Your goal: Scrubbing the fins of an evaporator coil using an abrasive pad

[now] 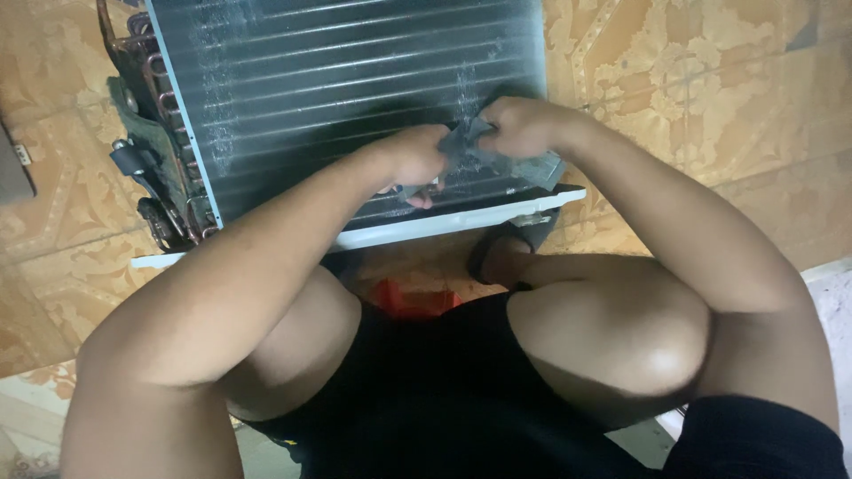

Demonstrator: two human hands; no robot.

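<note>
Coil: finned coil panel [355,89] lies on the patterned floor [710,89], far of the person's knees, copper tube bends [164,106] on its left edge.
Left hand: left hand [417,160] pinches the grey cloth [479,155], fingers closed narrow.
Right hand: right hand [524,124] grips the same cloth, closed.
Done: pale scuffed streaks show on fins near both hands.
Left: most fins elsewhere look untouched, judging by their even dark tone.

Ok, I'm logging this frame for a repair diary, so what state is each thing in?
Finned coil: lying flat on the patterned floor, some fins bent and scuffed.
Copper tube bends: exposed at the coil's left end.
Grey piece: gripped between both hands, resting on the coil.
Left hand: closed on the grey piece.
Right hand: closed on the grey piece.
Red thing: on the floor, mostly hidden.
</note>
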